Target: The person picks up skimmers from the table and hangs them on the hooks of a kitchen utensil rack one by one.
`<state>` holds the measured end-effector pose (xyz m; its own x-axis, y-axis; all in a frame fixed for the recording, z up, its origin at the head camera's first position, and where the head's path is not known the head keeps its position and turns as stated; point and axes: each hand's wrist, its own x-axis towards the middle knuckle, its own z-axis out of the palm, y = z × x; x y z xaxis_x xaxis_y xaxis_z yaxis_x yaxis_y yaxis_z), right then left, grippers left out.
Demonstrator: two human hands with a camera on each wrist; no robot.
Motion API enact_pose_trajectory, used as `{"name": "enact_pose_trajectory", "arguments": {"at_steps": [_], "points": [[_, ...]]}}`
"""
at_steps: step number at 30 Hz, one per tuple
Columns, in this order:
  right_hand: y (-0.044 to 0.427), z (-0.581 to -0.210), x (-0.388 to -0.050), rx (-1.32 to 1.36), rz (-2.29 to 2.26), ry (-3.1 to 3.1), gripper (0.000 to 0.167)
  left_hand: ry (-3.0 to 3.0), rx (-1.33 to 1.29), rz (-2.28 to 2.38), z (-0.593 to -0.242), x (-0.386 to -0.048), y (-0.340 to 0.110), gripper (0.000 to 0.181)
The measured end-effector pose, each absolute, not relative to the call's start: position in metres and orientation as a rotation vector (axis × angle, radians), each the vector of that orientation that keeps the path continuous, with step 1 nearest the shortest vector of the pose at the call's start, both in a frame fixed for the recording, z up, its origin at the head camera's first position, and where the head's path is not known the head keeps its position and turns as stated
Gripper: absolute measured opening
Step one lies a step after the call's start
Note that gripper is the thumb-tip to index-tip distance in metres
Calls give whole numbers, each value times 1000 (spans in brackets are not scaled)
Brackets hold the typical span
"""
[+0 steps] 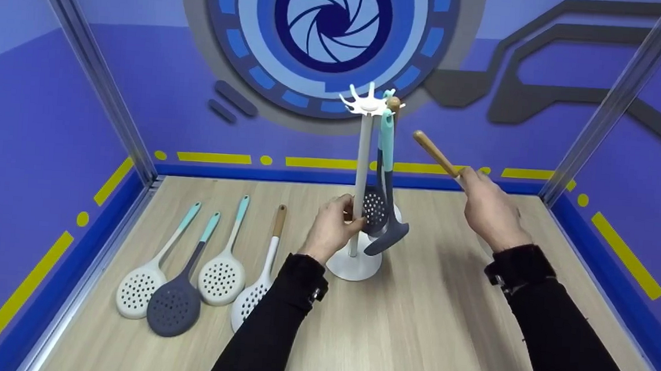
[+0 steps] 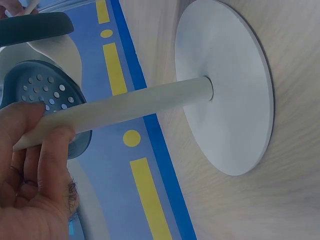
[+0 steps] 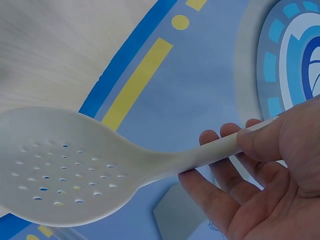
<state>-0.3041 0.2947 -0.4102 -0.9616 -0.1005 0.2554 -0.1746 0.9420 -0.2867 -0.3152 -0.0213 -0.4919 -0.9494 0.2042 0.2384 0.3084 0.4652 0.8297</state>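
My left hand (image 1: pixel 330 226) grips the pole (image 2: pixel 150 97) of a white utensil stand with a round base (image 2: pixel 235 95) and a top of curved hooks (image 1: pixel 366 103). My right hand (image 1: pixel 494 211) holds a white skimmer (image 3: pixel 65 167) by its shaft, to the right of the stand. The skimmer's wooden handle end (image 1: pixel 435 150) points up and toward the stand; its perforated head is hidden in the head view. On the stand's right side hang a dark grey perforated skimmer (image 1: pixel 374 210) and a dark utensil (image 1: pixel 387 241) with a teal handle. Behind them, a wooden handle tip (image 1: pixel 394 103) shows at the hooks.
Several skimmers lie on the wooden table at the left: a cream one (image 1: pixel 139 293), a dark grey one (image 1: pixel 174 308), another cream one (image 1: pixel 221 278) and a white one with a wooden handle (image 1: pixel 279 221), partly behind my left sleeve. Blue walls (image 1: pixel 140 79) enclose the table.
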Motion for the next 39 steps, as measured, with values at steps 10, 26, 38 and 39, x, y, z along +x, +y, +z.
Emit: {"name": "enact_pose_trajectory", "arguments": {"at_steps": [10,26,38,39], "points": [[280,-402,-312,174,495,-2870,33,-2616,-442,-1489,-490,-314,-22,14],[259,-391,-320,212,488,-2814,30,-2598,-461,-1488,-490,-314,-22,13],[249,-384,-325,257,500,-2750,33,-2601,-466,-1492,-492,-315,-22,13],[249,-383,-325,259,498,-2747,33,-2597,-469,-1492,-492,-316,-23,13]]}}
